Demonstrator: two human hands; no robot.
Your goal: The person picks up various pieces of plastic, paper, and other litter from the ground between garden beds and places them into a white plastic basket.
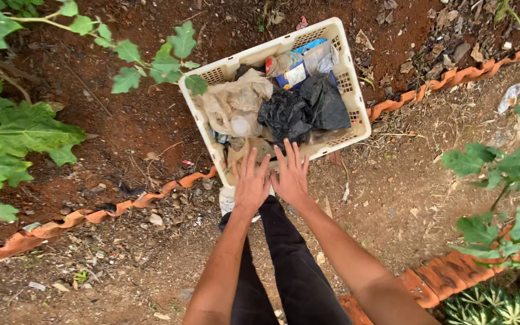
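— Hands first: where are yours?

— Both out in front of me, side by side over the near rim of the crate (356, 105). My left hand (251, 183) and my right hand (290, 174) are flat, palms down, fingers spread and gripping nothing.

— And the crate?

— It is cream plastic with slotted walls, sitting tilted on bare red-brown soil, across a line of orange scalloped edging tiles (121, 207).

— What is in it?

— Crumpled black plastic bags (305, 108), a pale beige bag (236, 102) and a clear wrapper (317, 57) near the far wall.

— Anything around you?

— Broad green leaves (13, 132) on my left, more foliage (501, 204) on my right, and my black trousers (290, 265) below.
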